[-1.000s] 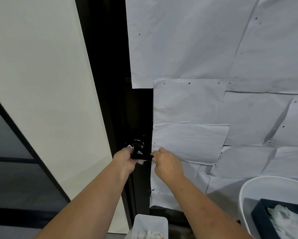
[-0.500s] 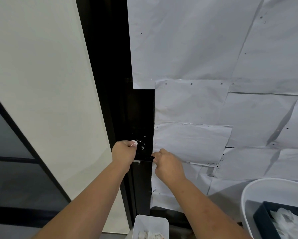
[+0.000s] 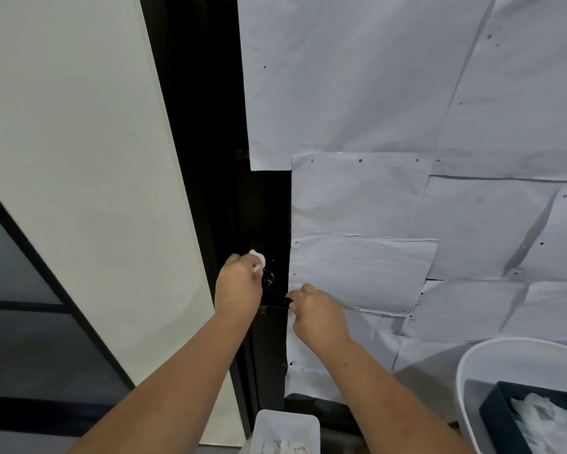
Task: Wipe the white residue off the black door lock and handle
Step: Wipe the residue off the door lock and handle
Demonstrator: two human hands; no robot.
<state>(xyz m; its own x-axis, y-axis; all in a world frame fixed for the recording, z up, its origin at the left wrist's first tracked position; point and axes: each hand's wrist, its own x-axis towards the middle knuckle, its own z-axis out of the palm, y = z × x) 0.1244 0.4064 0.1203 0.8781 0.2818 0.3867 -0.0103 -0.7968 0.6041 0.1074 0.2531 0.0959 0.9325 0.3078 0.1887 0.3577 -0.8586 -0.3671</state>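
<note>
A black round door lock [image 3: 268, 278] sits on the black door edge [image 3: 265, 208], with a black lever handle [image 3: 277, 302] just below it. My left hand [image 3: 239, 286] pinches a small white wipe [image 3: 257, 257] and holds it against the upper left of the lock. My right hand [image 3: 318, 311] grips the free end of the handle from the right. Faint white specks show on the lock face.
White paper sheets [image 3: 390, 126] cover the door to the right. A pale wall panel [image 3: 78, 158] stands left. Below are a small white bin [image 3: 287, 430] with used wipes and a large white tub [image 3: 491, 365] holding a dark box [image 3: 501, 411] of wipes.
My left hand has moved up from the handle to the top of the lock with the wipe. My right hand stays on the handle's end.
</note>
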